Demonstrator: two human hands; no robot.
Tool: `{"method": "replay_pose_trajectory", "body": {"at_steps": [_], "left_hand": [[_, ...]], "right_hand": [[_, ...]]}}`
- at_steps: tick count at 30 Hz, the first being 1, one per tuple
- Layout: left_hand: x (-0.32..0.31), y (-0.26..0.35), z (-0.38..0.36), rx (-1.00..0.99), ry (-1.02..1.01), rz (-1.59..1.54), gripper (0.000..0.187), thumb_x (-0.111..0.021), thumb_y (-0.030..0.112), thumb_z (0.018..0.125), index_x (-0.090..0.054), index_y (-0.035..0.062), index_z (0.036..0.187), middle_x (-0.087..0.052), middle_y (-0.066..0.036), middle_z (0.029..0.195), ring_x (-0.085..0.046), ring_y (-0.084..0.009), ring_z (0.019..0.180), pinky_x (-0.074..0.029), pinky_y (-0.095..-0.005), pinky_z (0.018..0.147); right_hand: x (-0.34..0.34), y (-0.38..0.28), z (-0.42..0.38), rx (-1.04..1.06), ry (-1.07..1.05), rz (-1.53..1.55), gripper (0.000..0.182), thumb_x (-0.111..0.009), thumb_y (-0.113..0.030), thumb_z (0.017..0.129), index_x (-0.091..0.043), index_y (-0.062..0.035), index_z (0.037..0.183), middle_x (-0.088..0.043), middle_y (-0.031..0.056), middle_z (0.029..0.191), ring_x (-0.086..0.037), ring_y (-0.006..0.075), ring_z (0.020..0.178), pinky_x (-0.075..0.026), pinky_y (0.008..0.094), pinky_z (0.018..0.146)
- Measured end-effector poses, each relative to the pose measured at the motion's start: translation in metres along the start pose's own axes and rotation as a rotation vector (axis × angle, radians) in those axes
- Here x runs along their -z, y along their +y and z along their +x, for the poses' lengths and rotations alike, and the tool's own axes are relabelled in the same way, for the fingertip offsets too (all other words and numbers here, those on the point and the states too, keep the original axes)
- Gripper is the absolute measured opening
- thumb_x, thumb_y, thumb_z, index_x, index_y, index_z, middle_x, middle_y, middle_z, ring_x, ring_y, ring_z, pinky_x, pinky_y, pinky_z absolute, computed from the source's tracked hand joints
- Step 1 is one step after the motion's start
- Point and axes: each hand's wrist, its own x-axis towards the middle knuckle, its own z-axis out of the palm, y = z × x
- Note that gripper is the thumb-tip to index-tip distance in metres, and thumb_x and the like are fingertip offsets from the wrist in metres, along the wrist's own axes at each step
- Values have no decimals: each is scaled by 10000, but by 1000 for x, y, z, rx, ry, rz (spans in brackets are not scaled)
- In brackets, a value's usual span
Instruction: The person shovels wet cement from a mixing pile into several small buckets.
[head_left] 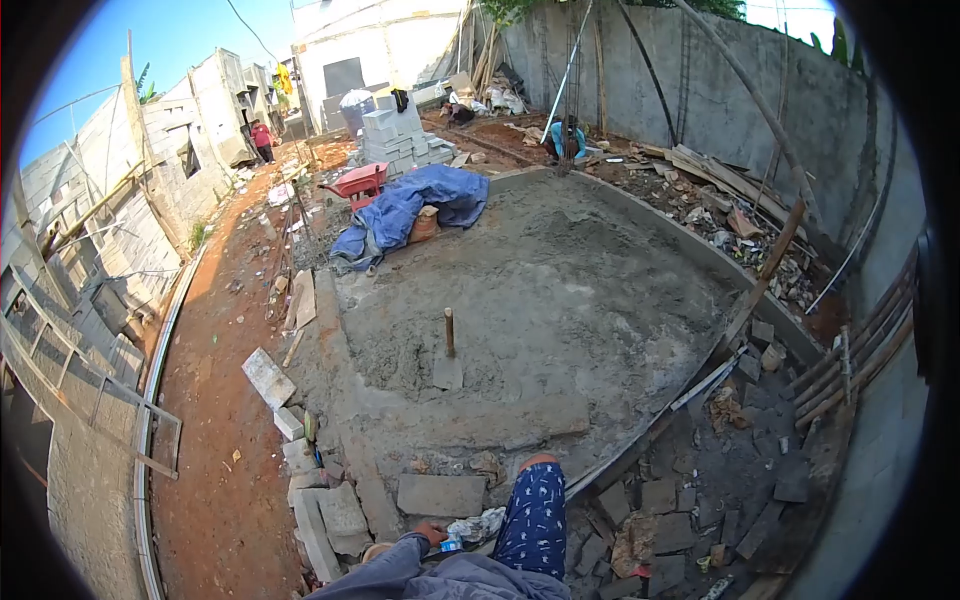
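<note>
My left hand (432,533) is low in the view, at the end of a grey sleeve, beside a crumpled clear plastic bag (478,526). A small piece with a blue label (451,545) lies right by its fingers. The hand is too small to show how its fingers are bent or whether they grip anything. My right hand is out of view. Ahead, a shovel (449,335) stands with its wooden handle upright and its blade in the wet grey mortar (560,300). A flat concrete block (440,495) lies just beyond my left hand.
A blue tarpaulin (420,205) and a red wheelbarrow (358,183) stand behind the mortar, near stacked grey blocks (395,135). Broken blocks (660,520) lie at right. One person in blue (568,140) crouches at the far edge; another in red (262,140) is at far left.
</note>
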Motion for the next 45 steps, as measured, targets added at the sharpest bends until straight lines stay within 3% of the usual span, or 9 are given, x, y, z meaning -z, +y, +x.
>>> {"method": "replay_pose_trajectory", "body": {"at_steps": [7, 15, 18, 24, 27, 33, 36, 45], "left_hand": [[-2, 6, 6, -4, -34, 33, 301, -731, 278, 842, -705, 88, 1074, -737, -99, 996, -721, -180, 866, -553, -340, 811], [-5, -3, 15, -29, -34, 43, 304, -734, 259, 826, -708, 85, 1074, -746, -81, 943, -726, -170, 823, -560, -326, 784], [-3, 8, -1, -9, 15, -55, 183, -779, 242, 787, -738, 78, 860, -736, -78, 857, -713, -169, 755, -568, -337, 725], [-6, -10, 7, -39, 9, -61, 179, -789, 252, 780, -739, 105, 869, -737, -76, 844, -711, -165, 750, -559, -337, 729], [-5, -19, 11, -41, -36, 36, 329, -736, 235, 817, -702, 57, 1092, -740, -109, 959, -723, -188, 836, -563, -322, 778], [-13, -41, 29, -89, -18, 80, 344, -746, 230, 807, -699, 32, 1085, -732, -125, 997, -718, -182, 836, -565, -319, 770], [-17, -45, 30, -57, 15, 26, 233, -742, 342, 786, -746, 179, 952, -743, -58, 869, -707, -192, 796, -541, -351, 791], [-18, -37, 27, -54, -14, 11, 255, -734, 354, 803, -747, 161, 968, -745, -59, 869, -704, -183, 784, -542, -353, 780]], "right_hand": [[-80, 146, -131, -341, 187, 136, 392, -625, -372, 848, -712, -107, 1123, -663, 135, 1210, -618, 289, 1143, -481, 437, 969], [-158, 211, -217, -724, 266, 190, 406, -635, -387, 835, -709, -105, 1118, -661, 152, 1205, -615, 310, 1142, -476, 453, 970], [-178, 221, -230, -801, 278, 198, 412, -639, -393, 830, -708, -104, 1116, -660, 158, 1203, -614, 318, 1142, -475, 459, 971], [-202, 231, -245, -880, 298, 222, 424, -647, -404, 821, -706, -102, 1113, -659, 171, 1199, -612, 334, 1141, -471, 471, 972], [-210, 234, -251, -901, 309, 226, 430, -651, -409, 816, -704, -101, 1111, -658, 177, 1196, -611, 342, 1141, -469, 477, 973], [-221, 239, -264, -925, 337, 233, 442, -659, -420, 807, -702, -99, 1108, -656, 189, 1192, -608, 358, 1140, -466, 489, 974], [-233, 249, -262, -915, 344, 234, 434, -660, -422, 804, -711, -97, 1088, -668, 190, 1164, -620, 356, 1123, -472, 489, 963], [-228, 244, -263, -946, 330, 205, 453, -656, -449, 804, -723, -89, 1071, -687, 185, 1129, -645, 335, 1093, -494, 458, 935]]}}
